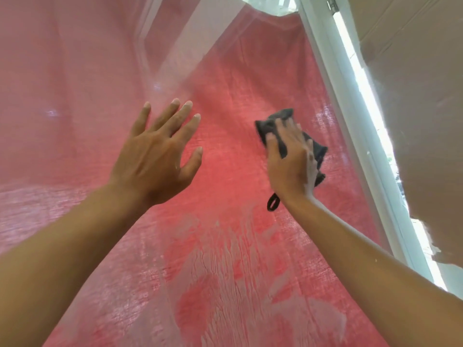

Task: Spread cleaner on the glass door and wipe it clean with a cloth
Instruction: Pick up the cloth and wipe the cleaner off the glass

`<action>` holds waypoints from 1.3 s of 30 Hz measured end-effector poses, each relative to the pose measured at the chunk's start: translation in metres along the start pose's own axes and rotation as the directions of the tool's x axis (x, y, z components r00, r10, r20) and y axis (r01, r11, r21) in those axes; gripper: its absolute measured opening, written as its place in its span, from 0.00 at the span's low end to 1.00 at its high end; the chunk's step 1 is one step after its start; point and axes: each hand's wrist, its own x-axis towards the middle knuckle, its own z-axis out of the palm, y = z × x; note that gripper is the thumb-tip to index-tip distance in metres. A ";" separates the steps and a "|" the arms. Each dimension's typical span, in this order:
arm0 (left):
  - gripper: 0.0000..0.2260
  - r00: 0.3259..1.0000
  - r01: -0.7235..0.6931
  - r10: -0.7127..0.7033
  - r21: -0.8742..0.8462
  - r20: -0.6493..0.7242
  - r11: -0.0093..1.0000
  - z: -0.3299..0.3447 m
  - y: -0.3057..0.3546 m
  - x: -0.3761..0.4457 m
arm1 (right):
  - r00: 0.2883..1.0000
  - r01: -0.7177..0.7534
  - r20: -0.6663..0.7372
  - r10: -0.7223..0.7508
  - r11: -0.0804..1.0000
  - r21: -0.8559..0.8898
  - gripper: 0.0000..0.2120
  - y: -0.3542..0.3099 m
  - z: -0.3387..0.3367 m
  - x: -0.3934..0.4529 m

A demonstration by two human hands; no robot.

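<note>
The glass door (225,83) fills the view, with a red woven sheet showing behind it. White streaks of cleaner (225,266) run down its lower middle. My right hand (290,161) presses a dark grey cloth (278,121) flat against the glass at centre right, fingers straight over it. A small black loop of the cloth hangs below my wrist. My left hand (160,154) is raised at centre left with fingers spread and straight, holding nothing, at or just off the glass.
The white door frame (350,108) runs diagonally down the right side, with a metal hinge (332,3) at the top. Brown cardboard (413,83) covers the area right of the frame, and bright daylight shows through the gap.
</note>
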 end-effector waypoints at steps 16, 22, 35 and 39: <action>0.30 1.000 0.009 -0.009 -0.008 -0.004 1.000 0.000 0.001 -0.001 | 0.729 0.655 0.176 -0.661 0.749 0.097 0.17 0.035 -0.014 -0.035; 0.30 1.000 0.014 -0.014 -0.015 0.006 1.000 -0.001 0.002 -0.002 | 0.943 -0.316 -0.103 0.315 0.949 0.006 0.21 0.028 -0.013 -0.001; 0.29 1.000 0.016 -0.016 -0.031 -0.007 0.999 -0.001 0.003 -0.006 | 0.972 -0.224 -0.076 0.223 0.975 0.002 0.20 0.017 -0.013 -0.012; 0.29 1.000 0.021 -0.022 -0.030 -0.011 0.999 0.001 0.003 -0.008 | 0.865 0.490 0.094 -0.494 0.870 0.061 0.18 0.029 -0.016 -0.057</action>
